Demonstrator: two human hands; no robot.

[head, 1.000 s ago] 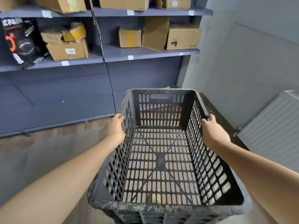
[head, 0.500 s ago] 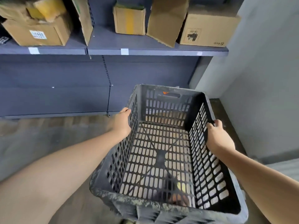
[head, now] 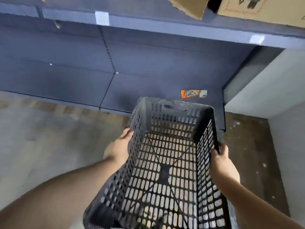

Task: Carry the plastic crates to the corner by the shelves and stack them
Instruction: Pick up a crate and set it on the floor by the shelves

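Head view: my left hand point(head: 117, 150) and right hand point(head: 222, 160) stay clamped on the black slatted crate's point(head: 165, 171) side walls at lower centre. Shelving point(head: 148, 66) has loomed closer, the corner floor point(head: 244, 138) at right now reachable; set-down looks imminent.

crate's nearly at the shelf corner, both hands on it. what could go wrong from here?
1. The crate is held in the air by its side walls only, left hand and right hand; a slip could tip it.
2. Its far end is close to the shelf base, so pushing forward may knock it.
3. An orange packet lies on the base just beyond the rim and could get hit.
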